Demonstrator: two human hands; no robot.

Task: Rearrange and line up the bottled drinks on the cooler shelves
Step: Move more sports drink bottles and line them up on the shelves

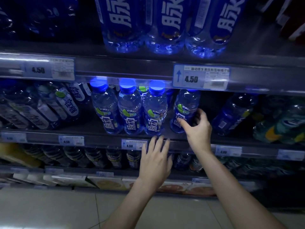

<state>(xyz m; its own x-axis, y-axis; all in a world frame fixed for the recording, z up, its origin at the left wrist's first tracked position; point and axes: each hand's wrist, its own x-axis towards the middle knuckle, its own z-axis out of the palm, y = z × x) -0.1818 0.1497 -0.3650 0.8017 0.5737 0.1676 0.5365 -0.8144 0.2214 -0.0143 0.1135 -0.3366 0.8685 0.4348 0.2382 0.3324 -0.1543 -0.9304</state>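
Bare forearms reach up from the bottom edge toward the cooler, over a pale tiled floor (49, 209).

The left hand (155, 159) is spread flat, back toward the camera. Its straight, parted fingers lie across the front rail of the middle shelf (99, 139), just right of a small price tag (133, 144) reading 4.50. It holds nothing.

The right hand (198, 129) is higher and to the right, cupped in a C round the lower part of a lone blue bottle (185, 106). The thumb lies over the bottle's blue label, and the blurred fingers curve at its right side. I cannot tell whether they press on it.

That bottle stands upright at the front of the middle shelf. It is apart from a row of 3 bottles (130, 109) to its left, which stand side by side, touching, with blue caps and labels facing out. Further right on the same shelf stands another blue bottle (234, 113), well apart, and beyond it are shrink-wrapped packs (283, 123). At the left of the shelf, more bottles (49, 106) lie on their sides.

On the shelf above, 3 large bottles (165, 25) stand in a line. A large price tag (200, 76) marked 4.50 with an up arrow hangs on that shelf's rail.

Below the middle shelf is a dim row of dark bottles (99, 157), and under it flat cartons (107, 182).
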